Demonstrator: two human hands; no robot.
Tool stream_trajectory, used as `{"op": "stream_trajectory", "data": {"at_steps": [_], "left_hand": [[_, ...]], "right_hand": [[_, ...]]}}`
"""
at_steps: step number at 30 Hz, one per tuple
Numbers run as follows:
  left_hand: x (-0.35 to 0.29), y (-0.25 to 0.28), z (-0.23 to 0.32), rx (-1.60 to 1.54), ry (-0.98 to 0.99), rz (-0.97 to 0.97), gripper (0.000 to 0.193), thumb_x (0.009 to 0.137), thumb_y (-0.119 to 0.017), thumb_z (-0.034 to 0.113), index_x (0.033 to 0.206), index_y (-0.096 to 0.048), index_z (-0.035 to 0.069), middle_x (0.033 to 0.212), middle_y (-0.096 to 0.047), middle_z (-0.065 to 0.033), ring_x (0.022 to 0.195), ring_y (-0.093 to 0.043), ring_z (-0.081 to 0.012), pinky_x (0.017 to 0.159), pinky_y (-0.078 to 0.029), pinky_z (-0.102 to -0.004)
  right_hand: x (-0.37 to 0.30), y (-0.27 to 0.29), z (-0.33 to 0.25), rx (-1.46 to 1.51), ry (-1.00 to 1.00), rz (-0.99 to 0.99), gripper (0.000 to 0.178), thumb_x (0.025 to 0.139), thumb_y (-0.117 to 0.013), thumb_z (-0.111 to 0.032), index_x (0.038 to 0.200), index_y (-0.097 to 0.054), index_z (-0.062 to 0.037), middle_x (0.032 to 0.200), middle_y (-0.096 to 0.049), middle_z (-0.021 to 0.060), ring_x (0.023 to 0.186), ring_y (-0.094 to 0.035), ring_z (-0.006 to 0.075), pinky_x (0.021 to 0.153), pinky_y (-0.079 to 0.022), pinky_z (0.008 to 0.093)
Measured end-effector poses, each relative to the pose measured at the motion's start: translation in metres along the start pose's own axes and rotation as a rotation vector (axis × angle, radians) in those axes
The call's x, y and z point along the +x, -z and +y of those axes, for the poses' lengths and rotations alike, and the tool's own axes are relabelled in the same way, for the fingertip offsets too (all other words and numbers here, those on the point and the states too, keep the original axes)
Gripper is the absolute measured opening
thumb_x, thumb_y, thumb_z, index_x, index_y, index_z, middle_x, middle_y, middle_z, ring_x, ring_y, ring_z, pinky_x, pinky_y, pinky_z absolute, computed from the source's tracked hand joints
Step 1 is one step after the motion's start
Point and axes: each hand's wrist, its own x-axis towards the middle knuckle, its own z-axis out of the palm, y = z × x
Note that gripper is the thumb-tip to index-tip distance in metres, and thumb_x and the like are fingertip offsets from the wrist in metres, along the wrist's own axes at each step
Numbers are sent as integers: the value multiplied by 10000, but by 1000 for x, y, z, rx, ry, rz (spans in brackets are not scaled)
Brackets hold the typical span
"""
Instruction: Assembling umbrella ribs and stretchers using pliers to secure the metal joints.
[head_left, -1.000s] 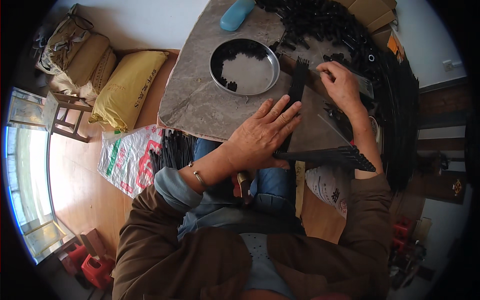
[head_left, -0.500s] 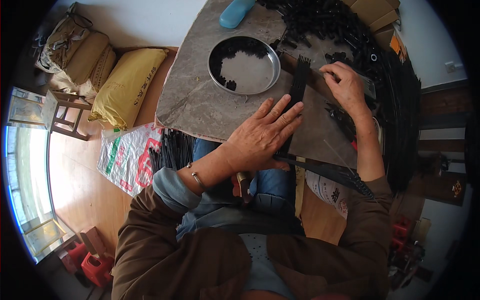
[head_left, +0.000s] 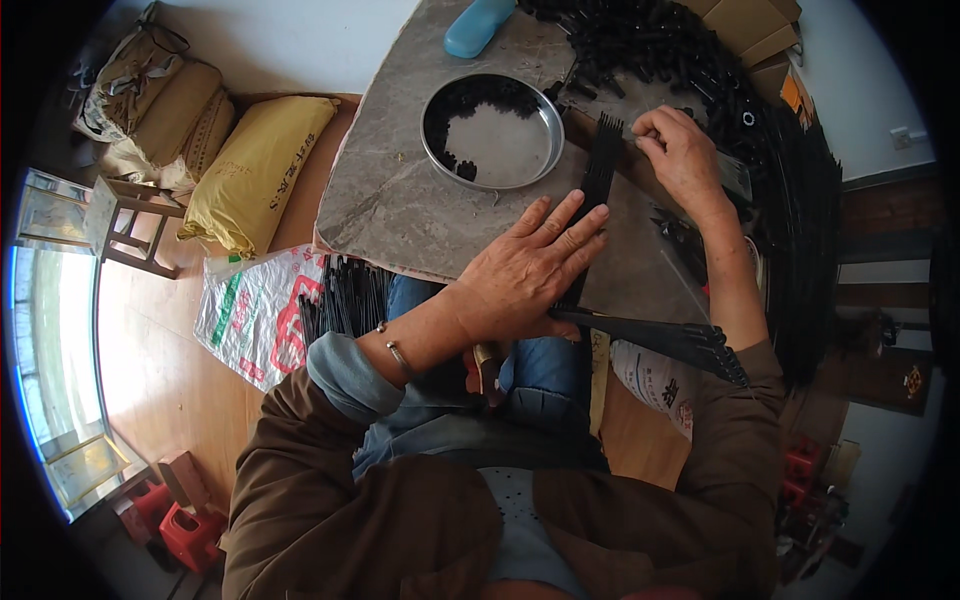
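Evidently the left hand [head_left: 535, 255] does the steadying: it lies palm down with its fingers extended, pressing on a bundle of black strips [head_left: 603, 160] at the near edge of the grey table [head_left: 390, 190]. The bundle runs out beyond the fingertips — its far end, split into thin prongs, points away from the person. A metal bangle [head_left: 395, 352] circles the left wrist.

The right hand [head_left: 685, 165] is raised beside that pronged end, a little to its right, with thumb and forefinger curled narrowly toward each other; whether they meet, or pinch something thin, cannot be told from this view. Below the right forearm, a fan of black parts [head_left: 680, 340] juts past the table edge, starting near the left thumb.

Just left of the bundle stands a round metal tray [head_left: 495, 145], small black pieces [head_left: 495, 97] gathered along its far and left sides. Farther back, a heap of black tubular pieces [head_left: 665, 50] spreads across the table, and a blue case [head_left: 475, 28] lies to the left — well apart from both hands.
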Motion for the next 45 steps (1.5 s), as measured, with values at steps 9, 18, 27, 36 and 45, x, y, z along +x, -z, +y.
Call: {"op": "stream_trajectory", "data": {"at_steps": [9, 18, 27, 36, 45], "left_hand": [[0, -1, 1, -26, 18, -3, 1002, 580, -791, 466, 1372, -375, 16, 1505, -246, -165, 1410, -186, -343, 1132, -182, -470], [-1, -1, 1, -11, 26, 1, 1000, 588, -786, 481, 1375, -373, 21, 1501, -250, -176, 1410, -189, -337, 1133, -180, -462], [-1, -2, 1, -14, 27, 4, 1009, 580, -795, 478, 1377, -373, 24, 1498, -255, -177, 1407, -198, -336, 1132, -187, -463], [-1, -3, 0, -21, 26, 18, 1007, 587, -795, 469, 1386, -362, 33, 1498, -254, -173, 1405, -202, -334, 1132, -189, -466], [0, -3, 1, -12, 27, 6, 1006, 599, -784, 482, 1391, -356, 33, 1496, -258, -166, 1402, -205, -339, 1127, -190, -480]], "right_hand": [[5, -2, 9, -65, 247, 22, 80, 779, -626, -47, 858, -614, -55, 829, -604, 42, 837, -585, 238, 748, -471, 352], [10, -5, 6, 25, 134, -21, 130, 770, -614, -12, 899, -610, -33, 814, -603, 66, 763, -602, 244, 715, -471, 338], [1, -19, 8, 438, -63, 58, 216, 843, -590, -91, 1049, -629, -38, 881, -656, 99, 843, -633, 265, 760, -487, 348], [-15, -2, 10, 59, -11, 16, 134, 838, -589, -91, 935, -672, -50, 888, -635, 94, 840, -618, 292, 745, -480, 359], [-4, 2, 16, -46, 58, -19, 134, 839, -579, -83, 909, -692, -71, 862, -638, 83, 840, -620, 276, 753, -480, 368]]}}
